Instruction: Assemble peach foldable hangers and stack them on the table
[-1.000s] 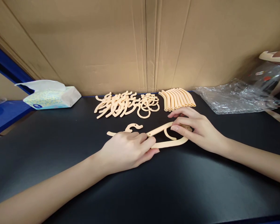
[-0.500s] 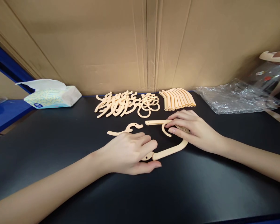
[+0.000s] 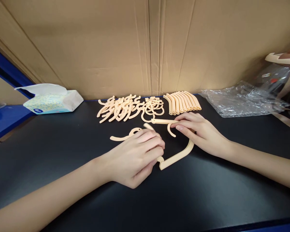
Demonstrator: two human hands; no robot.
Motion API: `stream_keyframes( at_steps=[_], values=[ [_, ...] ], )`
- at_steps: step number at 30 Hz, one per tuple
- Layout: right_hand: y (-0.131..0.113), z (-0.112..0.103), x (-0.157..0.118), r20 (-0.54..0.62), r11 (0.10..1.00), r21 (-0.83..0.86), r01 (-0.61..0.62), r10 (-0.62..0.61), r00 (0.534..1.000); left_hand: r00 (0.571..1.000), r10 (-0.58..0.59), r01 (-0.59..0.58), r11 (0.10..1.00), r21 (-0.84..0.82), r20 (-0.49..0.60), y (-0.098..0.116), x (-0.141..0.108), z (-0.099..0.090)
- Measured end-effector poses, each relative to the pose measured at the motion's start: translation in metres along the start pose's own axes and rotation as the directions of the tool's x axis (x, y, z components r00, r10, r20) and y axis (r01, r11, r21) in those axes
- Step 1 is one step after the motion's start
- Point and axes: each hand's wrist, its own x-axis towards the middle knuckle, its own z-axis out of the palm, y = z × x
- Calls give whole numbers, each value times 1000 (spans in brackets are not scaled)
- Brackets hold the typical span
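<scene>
Beige hanger frame (image 3: 177, 158), one, arms spread

Seen over the black tabletop (image 3: 195, 203); all places follow the frame.

Right hand (image 3: 201, 130): at the frame's right end, grasping it where the two arms meet; a curved hook (image 3: 171, 131) shows beside the fingers.

Left hand (image 3: 137, 151): at the frame's open left end, fingers curled around a slim beige piece (image 3: 148, 126), mostly hidden, one tip jutting past the knuckles.

Loose hooked piece (image 3: 118, 138): left of the frame, partly behind the left hand.

Heap of wavy pieces (image 3: 120, 108): beyond the frame, leftward.

Row of bent arms (image 3: 183, 103): beyond the frame, side by side.

Tissue pack (image 3: 53, 100): far left of the frame.

Clear plastic bag (image 3: 241, 100): beyond the frame, rightward.

Cardboard panel (image 3: 99, 48): upright, rearmost beyond the frame.
</scene>
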Motion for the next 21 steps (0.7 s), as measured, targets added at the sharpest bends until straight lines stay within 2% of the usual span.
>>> stream_keyframes(
  at_steps=[8, 14, 21],
  values=[
    [3, 1, -1, -61, 999, -31, -12, 10, 998, 998, -57, 57, 998, -10, 30, 0, -4, 1],
    [2, 0, 0, -10, 999, -37, -37, 37, 999, 997, -63, 64, 997, -30, 40, -1, -4, 2],
    [1, -1, 0, 38, 998, -50, -49, 51, 998, 993, -116, 117, 993, 6, -34, 1, -2, 2]
  ],
)
